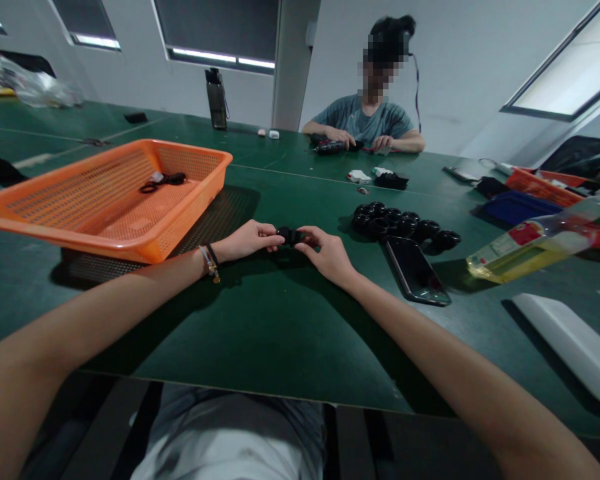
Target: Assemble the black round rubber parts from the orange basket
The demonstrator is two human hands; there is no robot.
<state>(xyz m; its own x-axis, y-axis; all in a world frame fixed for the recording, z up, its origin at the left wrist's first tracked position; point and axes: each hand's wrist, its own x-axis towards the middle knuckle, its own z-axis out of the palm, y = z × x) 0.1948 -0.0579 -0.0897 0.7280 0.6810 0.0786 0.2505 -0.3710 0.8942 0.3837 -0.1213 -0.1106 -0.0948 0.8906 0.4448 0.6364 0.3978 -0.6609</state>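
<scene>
Between my two hands is a small black part [289,235], held just above the green table [260,320]. My left hand [250,240] pinches its left end between thumb and fingers. On its right end, the thumb and fingers of my right hand [326,252] are closed. The part looks rounded and dark; its exact kind does not show. To the left stands an orange plastic basket [200,193] with a bundled black cable [164,181] in it. A cluster of shiny black round parts [400,221] lies beyond my right hand.
A phone [417,270] lies right of my right hand, near a tilted bottle of yellow liquid [525,250] and a white block [570,340]. Across the table a person [370,120] handles a dark tool [329,147]. A dark drink bottle [216,100] stands at the back.
</scene>
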